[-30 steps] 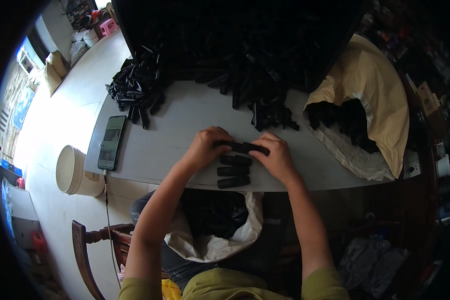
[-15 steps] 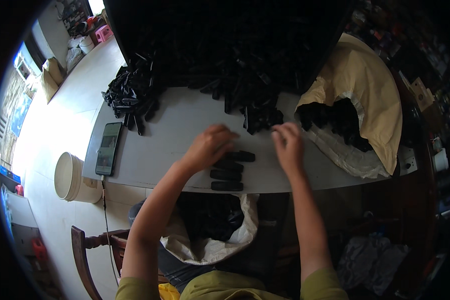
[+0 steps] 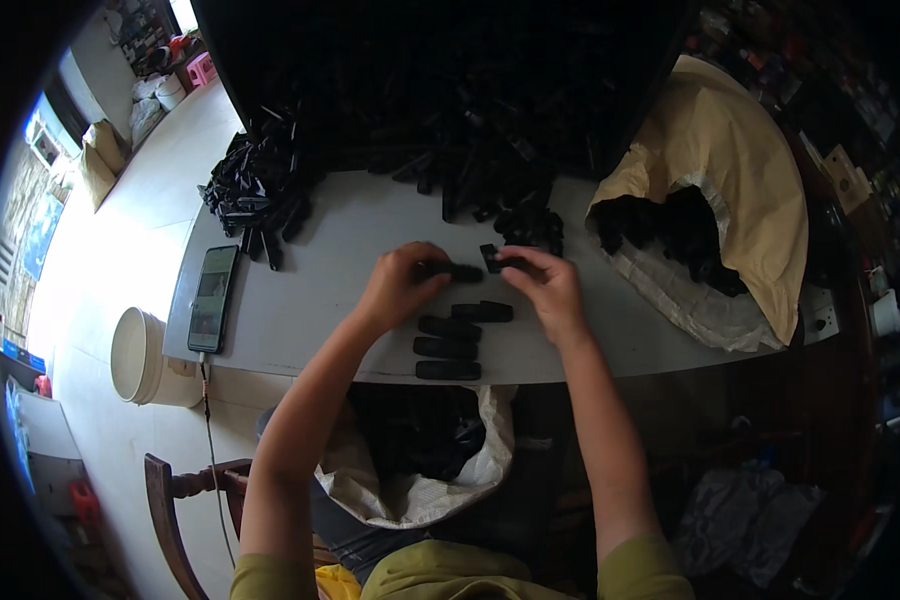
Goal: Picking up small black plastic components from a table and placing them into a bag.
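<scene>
Above the middle of the grey table, my left hand is closed on a long black plastic piece that points right. Facing it, my right hand pinches a small black part close to that piece's end; whether they touch I cannot tell. Below my hands, several similar long black pieces lie in a rough column toward the near edge. A pile of small black parts sits just beyond my right hand.
Heaps of black pieces lie at the back left and spill from a dark box. A paper sack of black parts leans at right. A cabled phone lies at left. An open white sack rests at my lap; a bucket stands left.
My right hand has moved left and now pinches a small black part. My left hand has turned and shows a long black piece in its grip. The two hands are closer together.
</scene>
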A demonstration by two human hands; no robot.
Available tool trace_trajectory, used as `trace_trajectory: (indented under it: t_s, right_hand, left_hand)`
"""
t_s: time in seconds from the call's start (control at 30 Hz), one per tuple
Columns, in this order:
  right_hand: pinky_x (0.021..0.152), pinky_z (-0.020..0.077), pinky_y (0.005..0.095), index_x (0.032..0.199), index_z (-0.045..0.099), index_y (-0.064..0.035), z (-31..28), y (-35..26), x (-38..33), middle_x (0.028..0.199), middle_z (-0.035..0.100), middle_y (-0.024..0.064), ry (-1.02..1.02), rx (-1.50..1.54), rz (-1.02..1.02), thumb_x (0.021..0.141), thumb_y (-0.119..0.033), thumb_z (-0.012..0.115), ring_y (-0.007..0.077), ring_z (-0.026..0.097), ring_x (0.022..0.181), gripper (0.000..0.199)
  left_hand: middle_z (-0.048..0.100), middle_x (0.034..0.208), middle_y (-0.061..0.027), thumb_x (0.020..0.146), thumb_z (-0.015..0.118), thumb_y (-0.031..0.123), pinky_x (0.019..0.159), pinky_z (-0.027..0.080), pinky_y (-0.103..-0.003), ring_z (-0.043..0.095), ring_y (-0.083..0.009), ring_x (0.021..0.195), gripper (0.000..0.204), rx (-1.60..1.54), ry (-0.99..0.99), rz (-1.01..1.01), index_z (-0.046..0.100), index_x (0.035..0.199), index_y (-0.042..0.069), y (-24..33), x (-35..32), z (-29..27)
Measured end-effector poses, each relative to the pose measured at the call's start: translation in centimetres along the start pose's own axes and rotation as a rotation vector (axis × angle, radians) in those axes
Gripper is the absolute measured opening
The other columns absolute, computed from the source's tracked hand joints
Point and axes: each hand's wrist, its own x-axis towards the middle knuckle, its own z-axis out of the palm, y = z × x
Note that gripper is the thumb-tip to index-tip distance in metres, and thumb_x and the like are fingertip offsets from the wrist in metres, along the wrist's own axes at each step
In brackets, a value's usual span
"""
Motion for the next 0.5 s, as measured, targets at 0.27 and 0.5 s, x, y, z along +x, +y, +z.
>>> trace_trajectory:
  t_s: [0.27,0.5]
  right_hand:
    - [0.074,0.0496,0.0297,0.099,0.070,0.0001,-0.2,0.3,0.4,0.092,0.064,0.0087,-0.157,-0.722,-0.341,0.072,-0.005,0.076,0.0212,0.060,0.086,0.027]
    - [0.069,0.0485,0.0333,0.092,0.070,0.0005,0.6,-0.2,0.8,0.079,0.062,0.0084,-0.252,-0.769,-0.409,0.069,-0.008,0.078,0.0235,0.060,0.079,0.025]
  left_hand:
    - [0.064,0.100,-0.0111,0.073,0.072,0.000,0.082,0.052,-0.033,0.064,-0.0251,0.091,0.024,0.069,-0.044,0.023,0.069,0.096,0.002,-0.6,-0.5,-0.1]
    - [0.065,0.102,-0.0124,0.073,0.072,0.001,0.082,0.052,-0.033,0.065,-0.0261,0.092,0.023,0.075,-0.108,0.157,0.069,0.095,0.002,-1.2,0.1,-0.4]
